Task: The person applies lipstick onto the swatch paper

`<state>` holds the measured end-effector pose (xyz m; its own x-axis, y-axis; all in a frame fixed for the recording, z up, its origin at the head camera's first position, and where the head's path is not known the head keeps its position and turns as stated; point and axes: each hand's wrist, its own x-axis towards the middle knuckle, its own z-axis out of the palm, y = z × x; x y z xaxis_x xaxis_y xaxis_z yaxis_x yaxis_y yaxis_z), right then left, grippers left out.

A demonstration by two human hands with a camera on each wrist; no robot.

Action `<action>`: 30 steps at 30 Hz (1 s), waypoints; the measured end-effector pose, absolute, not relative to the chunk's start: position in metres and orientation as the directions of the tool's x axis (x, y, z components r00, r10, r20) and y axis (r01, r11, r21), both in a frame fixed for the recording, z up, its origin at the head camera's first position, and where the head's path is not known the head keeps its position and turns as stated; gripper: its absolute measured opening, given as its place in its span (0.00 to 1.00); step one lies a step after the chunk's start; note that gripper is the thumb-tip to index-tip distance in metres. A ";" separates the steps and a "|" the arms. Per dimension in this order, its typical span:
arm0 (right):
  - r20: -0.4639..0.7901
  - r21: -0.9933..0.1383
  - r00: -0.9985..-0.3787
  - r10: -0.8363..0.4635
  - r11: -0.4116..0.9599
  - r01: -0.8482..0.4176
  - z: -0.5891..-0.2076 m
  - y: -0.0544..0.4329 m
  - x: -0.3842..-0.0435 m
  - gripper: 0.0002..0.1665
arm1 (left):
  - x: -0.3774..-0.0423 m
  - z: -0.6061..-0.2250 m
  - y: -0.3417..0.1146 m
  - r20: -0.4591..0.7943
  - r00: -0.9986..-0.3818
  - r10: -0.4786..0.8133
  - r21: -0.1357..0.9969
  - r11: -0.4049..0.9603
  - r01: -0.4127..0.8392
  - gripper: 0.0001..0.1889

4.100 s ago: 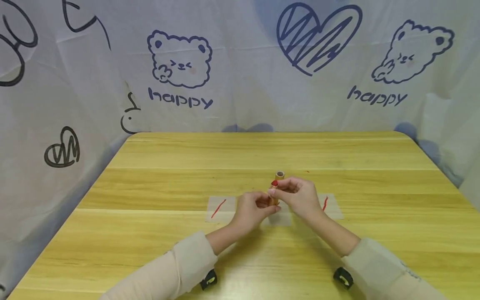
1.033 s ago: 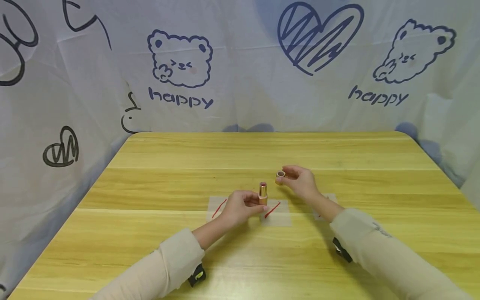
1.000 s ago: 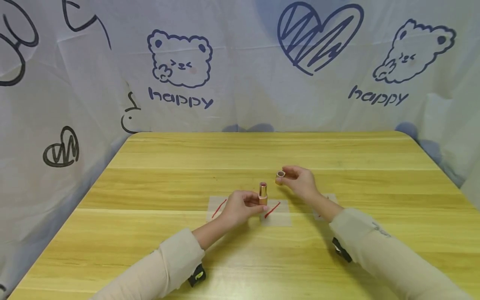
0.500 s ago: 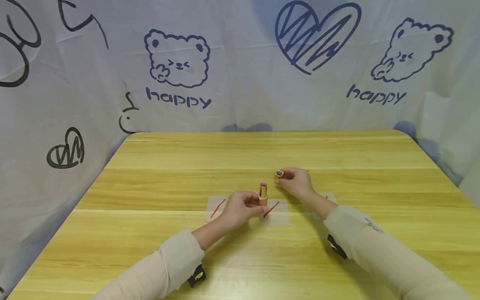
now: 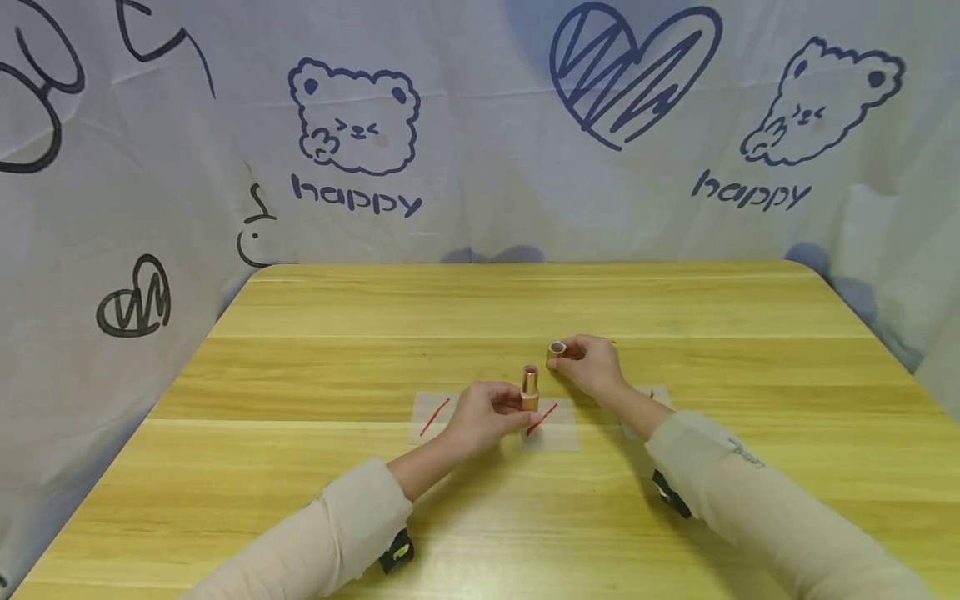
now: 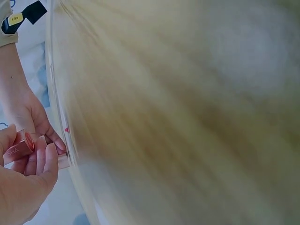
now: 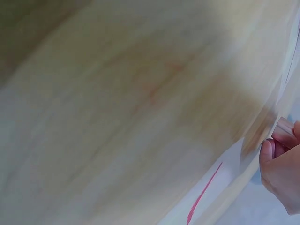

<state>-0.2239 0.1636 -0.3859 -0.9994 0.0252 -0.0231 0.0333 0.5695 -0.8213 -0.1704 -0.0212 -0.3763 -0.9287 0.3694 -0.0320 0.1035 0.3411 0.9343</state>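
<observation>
My left hand (image 5: 480, 417) holds a gold lipstick (image 5: 530, 387) upright between thumb and fingers, above the middle paper strip. Its red tip sits down inside the gold tube. My right hand (image 5: 596, 367) pinches the gold lipstick cap (image 5: 556, 353) by its side, open end up, just behind and to the right of the lipstick; the two are apart. In the left wrist view the lipstick base (image 6: 19, 151) shows between the left fingers, and the cap (image 6: 63, 161) is at the right fingertips. The right wrist view has the cap (image 7: 285, 133) at its right edge.
Pale paper pieces lie on the wooden table (image 5: 315, 358), each with a red stroke: the left piece (image 5: 431, 429), the middle piece (image 5: 562, 439) and the right piece (image 5: 656, 400), partly under my right arm. A drawn-on white cloth (image 5: 495, 192) hangs behind the table.
Earlier the red tip stuck out, my right hand was at the lipstick, and the cap stood on the table. Now the tip is lowered and my right hand has the cap; both hands have edged closer.
</observation>
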 end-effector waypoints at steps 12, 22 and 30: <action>0.022 -0.832 -0.999 -0.044 0.553 -0.043 -0.377 0.162 -0.212 0.17 | -0.170 -0.375 -0.023 -0.036 -0.938 0.344 0.934 0.346 0.091 0.10; 0.033 -0.874 -0.994 -0.105 0.480 -0.080 -0.370 0.167 -0.201 0.17 | -0.170 -0.378 -0.026 -0.018 -0.935 0.353 0.934 0.341 0.111 0.10; 0.009 -0.884 -0.992 -0.129 0.462 -0.068 -0.360 0.170 -0.192 0.19 | -0.171 -0.377 -0.027 -0.011 -0.935 0.355 0.930 0.347 0.121 0.09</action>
